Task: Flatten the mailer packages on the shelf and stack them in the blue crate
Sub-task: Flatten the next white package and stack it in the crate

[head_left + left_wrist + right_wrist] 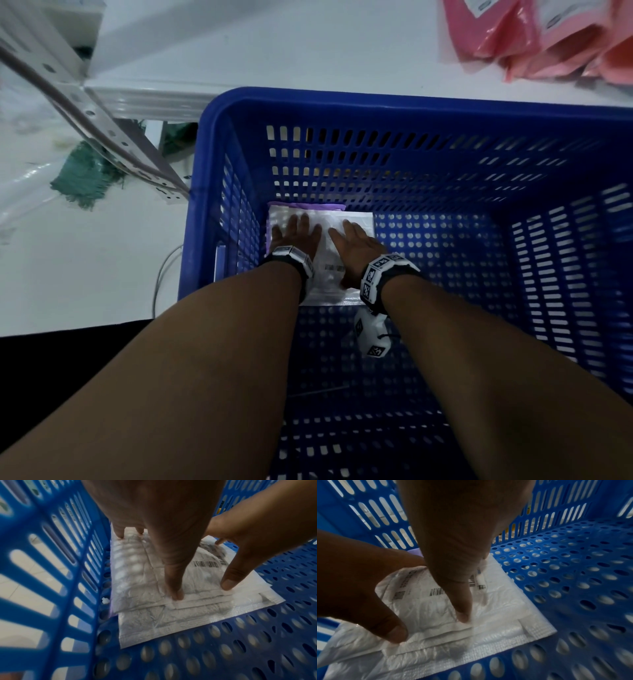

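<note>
Both hands press flat, fingers spread and straight, on a white mailer (327,270) topping a small stack in the blue crate's (376,102) far-left corner: left hand (297,236), right hand (358,245). Its barcode label's (205,564) text is unreadable. Pink mailers (548,37) lie on the shelf (274,41) beyond.

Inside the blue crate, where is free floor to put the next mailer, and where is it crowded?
Bare floor runs from the white mailer stack to the crate's right wall, and also toward the near side. The far left corner is crowded: left hand and right hand press the stack there.
</note>
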